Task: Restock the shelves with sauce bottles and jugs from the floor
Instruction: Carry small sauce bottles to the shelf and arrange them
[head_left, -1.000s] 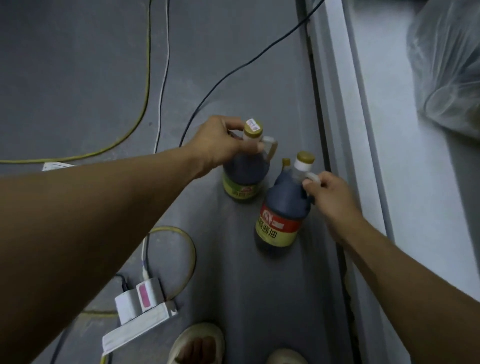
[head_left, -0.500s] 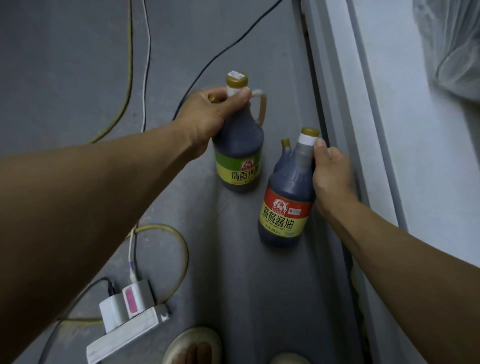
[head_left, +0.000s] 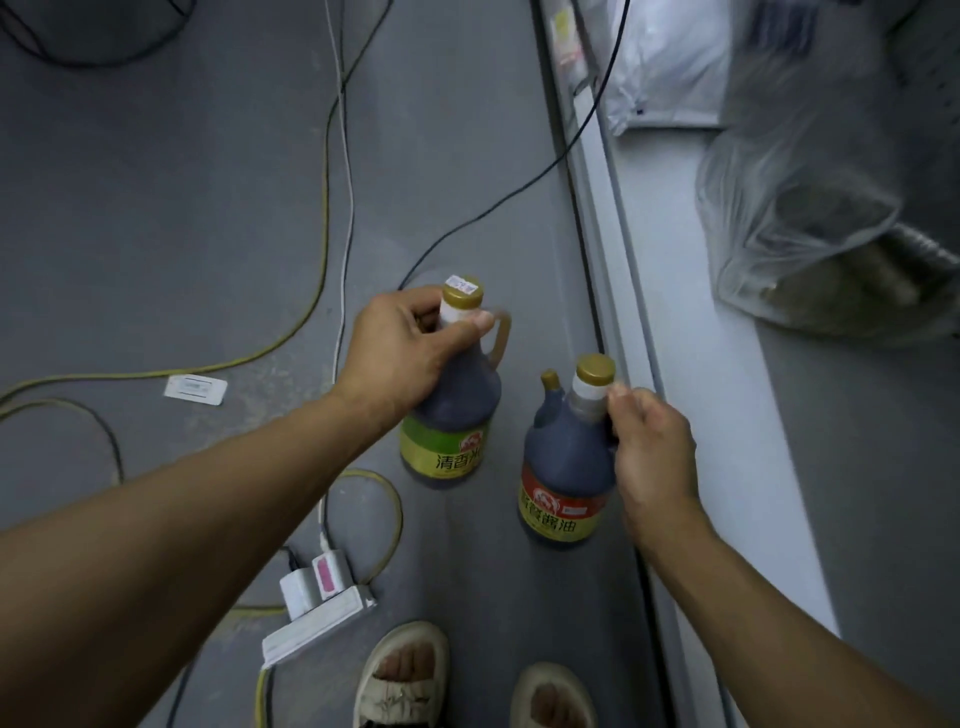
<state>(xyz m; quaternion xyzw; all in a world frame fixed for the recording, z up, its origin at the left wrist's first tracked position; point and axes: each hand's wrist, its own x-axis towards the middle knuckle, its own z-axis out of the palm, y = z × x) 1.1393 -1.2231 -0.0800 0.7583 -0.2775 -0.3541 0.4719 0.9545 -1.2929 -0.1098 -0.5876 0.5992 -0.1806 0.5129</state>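
The left hand (head_left: 402, 353) has its fingers curled around the white neck of the green-label bottle (head_left: 453, 415), just under the gold cap; the thumb lies across the front. The bottle is upright, and its bottom looks close to the grey floor (head_left: 156, 208), but contact is not clear. To the right, the right hand (head_left: 649, 441) grips the red-label bottle (head_left: 566, 467) at its neck and handle side, and the handle is hidden behind the fingers. A smaller bottle top (head_left: 549, 379) shows behind it, mostly covered.
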